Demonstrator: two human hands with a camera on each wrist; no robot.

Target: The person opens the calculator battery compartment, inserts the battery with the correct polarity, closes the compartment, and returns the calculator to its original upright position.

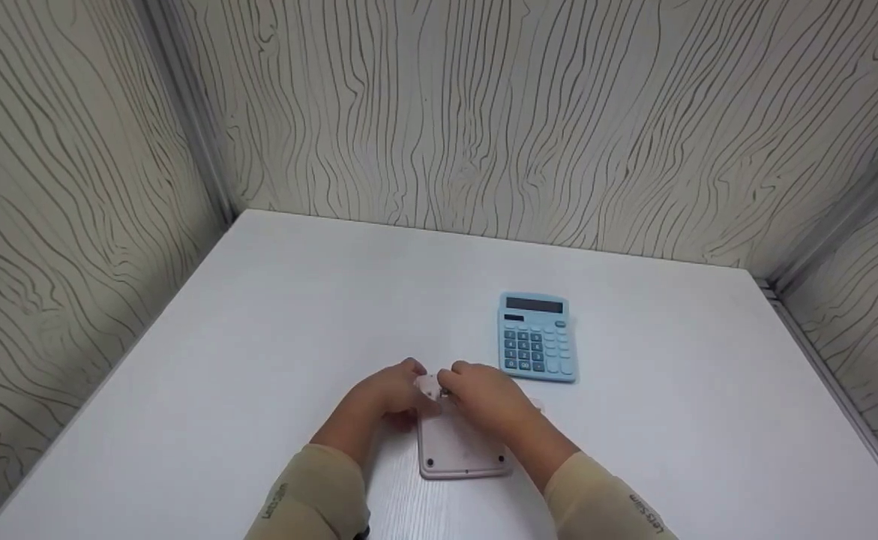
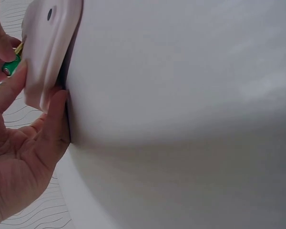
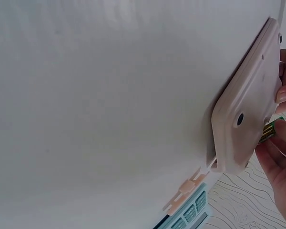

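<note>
A pale pink calculator [image 1: 462, 442] lies back side up under both hands, with dark round feet at its corners. The left hand [image 2: 26, 152] grips its edge, thumb on the back and fingers beneath. Between the fingers of the right hand [image 3: 283, 162] is a small green and gold battery [image 3: 269, 132], pinched at the far end of the calculator's back. The same battery [image 2: 10, 66] shows beside the left thumb in the left wrist view. The battery slot itself is hidden by the fingers and the casing.
A blue calculator [image 1: 537, 337] lies keys up beyond the right hand. A thin peach plastic cover with tabs [image 3: 185, 191] lies between the two calculators. The white table [image 1: 319, 300] meets patterned panels [image 1: 483, 112] at its back and sides.
</note>
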